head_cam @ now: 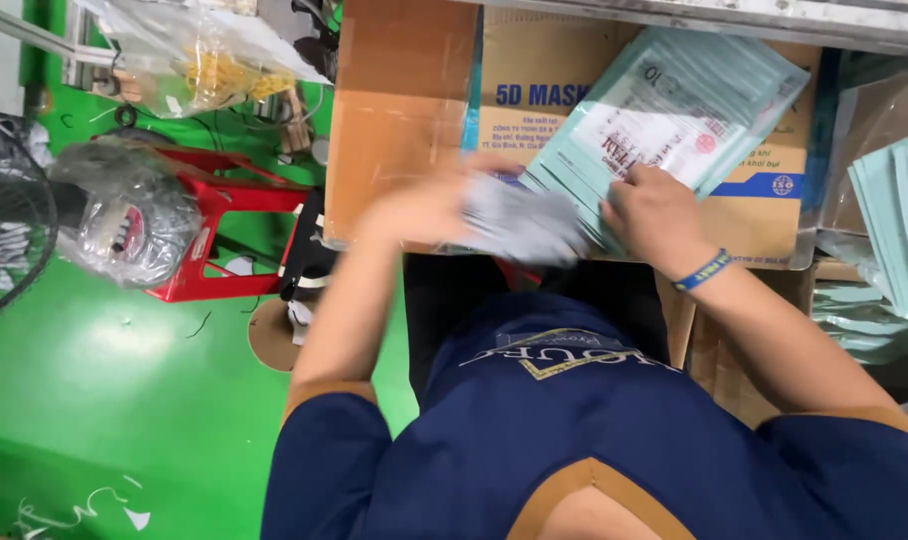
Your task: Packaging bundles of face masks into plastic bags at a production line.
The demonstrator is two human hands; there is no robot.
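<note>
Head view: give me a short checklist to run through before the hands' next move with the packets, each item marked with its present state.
1. Right hand grips the fanned stack of pale green flat plastic packets: ok.
2. Left hand sharp enough to judge its grip: not ok, blurred.
3. Grey soft bundle held between the hands: cannot tell.
4. Brown cardboard box lies under the packets: ok.
5. Red plastic stool stands apart from the arms: ok.

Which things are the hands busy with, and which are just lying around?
Busy with: left hand with grey masks; right hand on the teal packets; cardboard box.
Lying around: red stool, fan, plastic bag, green floor.
</note>
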